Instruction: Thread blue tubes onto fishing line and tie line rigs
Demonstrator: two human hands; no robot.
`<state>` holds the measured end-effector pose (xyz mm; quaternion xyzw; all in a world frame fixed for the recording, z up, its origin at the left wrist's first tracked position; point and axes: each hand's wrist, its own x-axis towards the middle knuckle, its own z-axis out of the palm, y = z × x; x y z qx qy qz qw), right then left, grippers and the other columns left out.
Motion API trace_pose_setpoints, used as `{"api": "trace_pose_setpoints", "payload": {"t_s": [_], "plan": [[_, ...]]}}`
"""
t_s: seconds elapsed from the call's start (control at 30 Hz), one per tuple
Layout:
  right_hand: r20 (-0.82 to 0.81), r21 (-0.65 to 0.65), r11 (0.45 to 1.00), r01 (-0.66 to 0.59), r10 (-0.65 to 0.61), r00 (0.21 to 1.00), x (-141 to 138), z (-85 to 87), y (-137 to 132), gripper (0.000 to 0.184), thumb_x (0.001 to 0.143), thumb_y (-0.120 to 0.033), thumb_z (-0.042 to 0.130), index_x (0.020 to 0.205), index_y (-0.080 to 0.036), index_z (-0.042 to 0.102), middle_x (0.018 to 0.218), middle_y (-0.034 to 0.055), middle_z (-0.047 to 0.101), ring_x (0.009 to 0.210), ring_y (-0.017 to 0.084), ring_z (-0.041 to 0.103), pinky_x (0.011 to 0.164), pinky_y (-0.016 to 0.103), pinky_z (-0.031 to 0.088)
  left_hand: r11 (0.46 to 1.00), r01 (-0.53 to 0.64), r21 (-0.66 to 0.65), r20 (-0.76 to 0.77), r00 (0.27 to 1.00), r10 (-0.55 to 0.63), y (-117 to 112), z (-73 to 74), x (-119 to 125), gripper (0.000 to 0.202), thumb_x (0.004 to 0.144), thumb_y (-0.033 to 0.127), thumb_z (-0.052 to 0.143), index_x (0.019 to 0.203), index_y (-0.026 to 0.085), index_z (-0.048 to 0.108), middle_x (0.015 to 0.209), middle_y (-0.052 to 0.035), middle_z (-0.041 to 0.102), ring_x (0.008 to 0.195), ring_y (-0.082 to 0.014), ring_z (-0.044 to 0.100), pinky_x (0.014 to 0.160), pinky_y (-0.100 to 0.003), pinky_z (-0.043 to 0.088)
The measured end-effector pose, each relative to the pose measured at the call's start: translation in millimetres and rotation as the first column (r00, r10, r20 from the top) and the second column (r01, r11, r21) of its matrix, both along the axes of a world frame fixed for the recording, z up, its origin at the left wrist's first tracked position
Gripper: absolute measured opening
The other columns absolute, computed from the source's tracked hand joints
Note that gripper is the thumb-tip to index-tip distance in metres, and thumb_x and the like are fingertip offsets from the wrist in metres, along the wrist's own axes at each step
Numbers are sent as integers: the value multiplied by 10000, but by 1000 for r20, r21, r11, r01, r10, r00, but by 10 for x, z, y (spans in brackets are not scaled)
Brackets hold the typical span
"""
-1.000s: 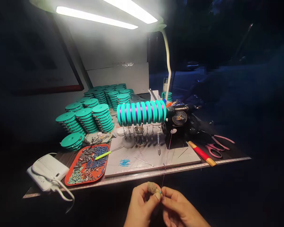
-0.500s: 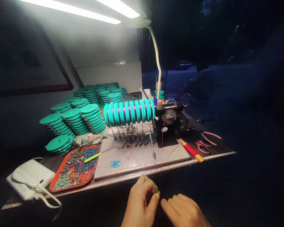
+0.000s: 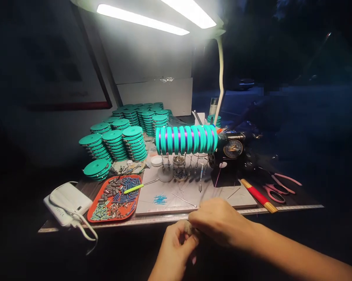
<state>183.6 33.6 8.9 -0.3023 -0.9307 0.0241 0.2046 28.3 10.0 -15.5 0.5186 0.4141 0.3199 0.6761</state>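
My left hand point(image 3: 176, 246) is in front of the bench edge, its thumb and index finger pinched together; a beige wrap point(image 3: 188, 227) covers the index finger. My right hand point(image 3: 217, 219) is closed, its fingertips meeting the left index finger. Whatever either pinches is hidden or too small to make out. Beyond them hangs a line rig with a grey cylindrical weight point(image 3: 200, 187). Above it, a row of teal spools point(image 3: 186, 139) wound with purple line sits on a black winding machine point(image 3: 233, 149) with a dial.
An orange tray point(image 3: 89, 214) holds small tubes, grey weights and metal bits, with a lime-handled hook tool point(image 3: 134, 189) across it. Blue pieces point(image 3: 160, 199) lie on the white board point(image 3: 148, 208). Stacked teal spools point(image 3: 113, 146), a power bank point(image 3: 65, 205), pink scissors point(image 3: 275, 193) and a red-wrapped stick point(image 3: 259, 196) surround it.
My right hand has moved up and left onto the left fingertips, its forearm now showing. The view has turned left, so the bench appears farther right. My left hand stays pinched.
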Motion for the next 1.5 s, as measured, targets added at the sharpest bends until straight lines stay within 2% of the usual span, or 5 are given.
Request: {"api": "trace_pose_setpoints", "payload": {"t_s": [0.17, 0.4, 0.63, 0.97, 1.5], "plan": [[-110, 27, 1000, -16, 18, 994, -17, -1, -73, 287, 854, -143, 308, 676, -163, 532, 511, 4, 524, 448, 126, 384, 455, 257, 247, 978, -70, 199, -123, 988, 95, -39, -12, 28, 356, 707, 491, 572, 572, 182, 459, 548, 32, 393, 515, -121, 360, 493, -243, 273], [-176, -310, 939, 149, -211, 961, -26, 93, -45, 235, 844, -172, 374, 682, -163, 544, 526, 1, 516, 456, 106, 431, 458, 207, 302, 768, -256, 587, -140, 902, 407, -143, -59, 150, 176, 749, 224, 529, 579, 190, 562, 673, -23, 473, 602, -164, 445, 549, -256, 328], [-181, -344, 936, 69, -138, 974, 27, 115, -8, 213, 829, -193, 396, 701, -158, 563, 576, 13, 563, 501, 109, 469, 490, 209, 328, 998, -50, 38, 105, 993, 45, 30, -38, 128, 197, 644, 326, 619, 588, 149, 554, 580, 12, 464, 540, -120, 438, 529, -235, 350], [-278, -144, 989, 36, -75, 958, 341, 219, -347, 170, 871, -147, 376, 800, -186, 526, 648, 29, 576, 588, 135, 510, 537, 236, 395, 941, 85, -328, 221, 975, -11, 69, -95, 185, 231, 560, 336, 687, 576, 154, 544, 411, 88, 382, 304, -21, 249, 296, -177, 145], [-333, 66, 943, 325, -286, 899, 441, -614, -613, 315, 878, -106, 260, 735, -148, 538, 544, 31, 524, 496, 140, 449, 467, 257, 338, 840, 218, -497, 228, 967, -116, 67, -49, 406, 207, 551, 293, 690, 588, 171, 527, 357, 123, 262, 331, -21, 118, 312, -162, 90]]}}
